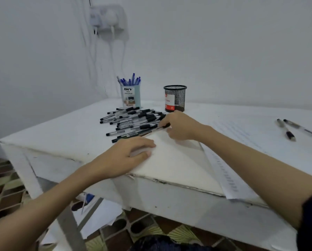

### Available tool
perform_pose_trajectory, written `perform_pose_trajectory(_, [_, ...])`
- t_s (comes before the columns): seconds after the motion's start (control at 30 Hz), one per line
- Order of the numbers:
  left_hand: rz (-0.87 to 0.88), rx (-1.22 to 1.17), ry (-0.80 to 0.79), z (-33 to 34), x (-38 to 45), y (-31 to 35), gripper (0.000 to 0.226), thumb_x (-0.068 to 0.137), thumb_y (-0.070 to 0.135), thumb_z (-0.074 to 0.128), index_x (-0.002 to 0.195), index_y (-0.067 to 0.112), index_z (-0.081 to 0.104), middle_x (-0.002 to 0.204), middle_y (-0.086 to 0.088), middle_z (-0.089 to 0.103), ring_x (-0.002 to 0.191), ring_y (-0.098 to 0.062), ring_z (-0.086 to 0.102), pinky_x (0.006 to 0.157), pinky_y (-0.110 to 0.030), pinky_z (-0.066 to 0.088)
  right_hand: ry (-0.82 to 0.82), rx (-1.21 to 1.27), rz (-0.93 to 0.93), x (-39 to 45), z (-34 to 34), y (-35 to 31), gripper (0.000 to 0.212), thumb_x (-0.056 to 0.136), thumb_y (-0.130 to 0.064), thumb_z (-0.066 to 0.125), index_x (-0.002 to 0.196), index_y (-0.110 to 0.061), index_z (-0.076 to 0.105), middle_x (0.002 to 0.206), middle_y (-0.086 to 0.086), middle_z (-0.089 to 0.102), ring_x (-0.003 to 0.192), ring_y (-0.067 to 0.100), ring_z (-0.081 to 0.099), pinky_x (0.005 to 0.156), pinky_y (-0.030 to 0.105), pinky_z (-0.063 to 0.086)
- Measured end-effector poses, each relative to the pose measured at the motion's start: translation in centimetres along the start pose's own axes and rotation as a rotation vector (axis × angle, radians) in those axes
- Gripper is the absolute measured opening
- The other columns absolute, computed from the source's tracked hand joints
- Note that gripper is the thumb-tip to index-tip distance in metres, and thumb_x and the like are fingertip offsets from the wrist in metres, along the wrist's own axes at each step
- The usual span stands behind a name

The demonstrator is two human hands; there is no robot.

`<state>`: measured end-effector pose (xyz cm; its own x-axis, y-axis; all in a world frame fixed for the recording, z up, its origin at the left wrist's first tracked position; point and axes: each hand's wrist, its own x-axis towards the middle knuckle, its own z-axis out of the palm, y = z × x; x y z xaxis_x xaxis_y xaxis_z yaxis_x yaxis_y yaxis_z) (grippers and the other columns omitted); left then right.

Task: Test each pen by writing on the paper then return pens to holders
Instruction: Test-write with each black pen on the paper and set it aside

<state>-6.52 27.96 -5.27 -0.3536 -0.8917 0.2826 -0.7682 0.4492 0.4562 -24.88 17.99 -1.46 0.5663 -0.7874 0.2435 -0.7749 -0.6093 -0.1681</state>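
Note:
Several black-capped pens [133, 120] lie in a loose pile on the white table [61, 134], in front of the holders. My right hand [180, 125] reaches to the pile's right edge and pinches one black pen [163, 126] there. My left hand [126, 156] rests on the white paper [175, 160] with relaxed fingers, near the table's front edge. A pale blue holder [130, 96] marked DIY stands behind the pile and holds several blue pens. To its right stands a black mesh holder [175, 98]; no pens show above its rim.
Two more black pens [296, 130] lie apart at the table's right side, on a lined sheet [242, 134]. A printed paper strip [224, 176] overhangs the front edge. Loose papers lie on the patterned floor below. Chargers and cables hang on the wall behind.

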Motion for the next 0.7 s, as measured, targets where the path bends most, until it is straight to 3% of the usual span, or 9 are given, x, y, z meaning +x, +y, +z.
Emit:
perform_pose_trajectory(0.07, [-0.004,-0.014,0.014,0.1,-0.3,0.0,0.031,0.095,0.033,0.049,0.126,0.033,0.055,0.13,0.023,0.05,0.119,0.01,0.042,0.093,0.002,0.026,0.019,-0.046,0.027,0.7,1.1,-0.3,0.046,0.083,0.001,0.047,0.125,-0.015,0.06,0.122,0.011,0.058,0.117,0.029,0.047,0.093,0.039,0.045])
perform_pose_trajectory(0.17, [-0.011,-0.039,0.04,0.3,-0.2,0.1,0.029,0.096,0.03,0.05,0.124,0.031,0.057,0.128,0.022,0.052,0.117,0.008,0.044,0.092,0.001,0.028,0.087,-0.091,0.04,1.3,2.1,-0.3,0.041,0.086,-0.002,0.048,0.12,-0.019,0.062,0.12,0.01,0.054,0.111,0.028,0.046,0.08,0.031,0.039])
perform_pose_trajectory(0.5, [0.017,-0.05,0.038,0.2,-0.1,-0.1,0.027,0.095,0.03,0.052,0.121,0.031,0.059,0.125,0.021,0.054,0.116,0.009,0.046,0.095,-0.002,0.03,0.21,-0.41,-0.182,0.5,1.3,-0.2,0.02,0.089,0.003,0.047,0.104,-0.009,0.053,0.105,0.007,0.06,0.104,0.024,0.045,0.067,0.027,0.023])
perform_pose_trajectory(0.7, [0.03,0.003,0.035,0.1,1.3,0.1,0.027,0.094,0.03,0.053,0.119,0.027,0.061,0.122,0.018,0.057,0.112,0.005,0.049,0.091,-0.002,0.031,0.274,-0.21,-0.007,-1.2,-2.2,2.0,0.015,0.09,0.0,0.048,0.104,-0.005,0.048,0.092,0.015,0.055,0.082,0.03,0.049,0.067,0.038,0.039])
